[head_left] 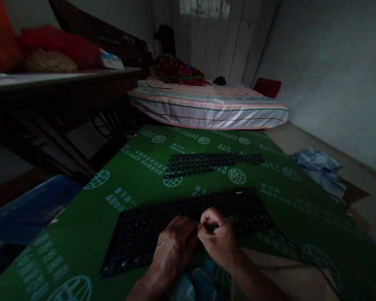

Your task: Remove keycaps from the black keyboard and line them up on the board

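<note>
Left hand point(175, 240) and right hand point(218, 239) meet at the fingertips over the keyboard point(138, 230).
Nearest, blue cloth point(203, 281) shows between the forearms; right fingers curled nearly closed, thumb and index pinched, with thin pale prongs point(234, 218) jutting from the far side of the fist — grip on them partly hidden. Left fingers bent down, low over the keys' bed; cannot tell whether they hold anything. Keyboard lies slantwise on the green sheet point(90, 217), under both hands, its cord point(303, 253) trailing off to the near right. Beyond it, apart — loose keys point(214, 159) laid out in slanting rows. Farther, past the sheet's edge, a bed point(213, 113) with striped cover; red patterned cloth point(180, 71) heaped at its back.
</note>
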The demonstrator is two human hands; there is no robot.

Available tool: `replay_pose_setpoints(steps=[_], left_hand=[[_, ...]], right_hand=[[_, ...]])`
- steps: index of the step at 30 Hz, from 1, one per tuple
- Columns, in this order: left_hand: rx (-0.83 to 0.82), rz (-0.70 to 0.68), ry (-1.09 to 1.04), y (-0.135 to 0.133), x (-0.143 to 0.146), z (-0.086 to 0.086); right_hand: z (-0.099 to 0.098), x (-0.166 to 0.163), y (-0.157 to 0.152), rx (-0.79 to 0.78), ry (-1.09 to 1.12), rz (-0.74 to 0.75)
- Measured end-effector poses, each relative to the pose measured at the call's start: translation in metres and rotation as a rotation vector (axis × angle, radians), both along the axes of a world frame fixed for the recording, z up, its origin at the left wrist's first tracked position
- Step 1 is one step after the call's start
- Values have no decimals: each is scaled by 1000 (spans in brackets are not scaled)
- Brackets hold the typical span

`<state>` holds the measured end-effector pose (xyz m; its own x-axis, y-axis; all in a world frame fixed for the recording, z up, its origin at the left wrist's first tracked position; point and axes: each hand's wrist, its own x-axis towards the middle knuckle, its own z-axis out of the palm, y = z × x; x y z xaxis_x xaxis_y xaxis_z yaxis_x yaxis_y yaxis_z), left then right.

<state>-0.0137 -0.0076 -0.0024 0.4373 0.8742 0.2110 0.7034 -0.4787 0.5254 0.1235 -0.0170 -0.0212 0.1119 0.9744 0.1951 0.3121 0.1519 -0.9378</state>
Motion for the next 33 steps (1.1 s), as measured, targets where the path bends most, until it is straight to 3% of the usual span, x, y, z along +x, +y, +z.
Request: replay_pose_setpoints(steps=[10,17,28,31,33], left_hand=[[-56,43,-114,-2,0,5],[-158,49,-201,-1,-5,2],[-176,217,-435,2,-9,-6],[-188,237,-459,2,-9,-5],[-193,237,-494,2,-9,-5]], right_hand=[[11,4,-2,-137,255,122],[7,6,-3,-47,174,113],[2,11,-2,-52,364,65],[3,13,-3,-59,334,77],[3,13,-4,30,255,99]])
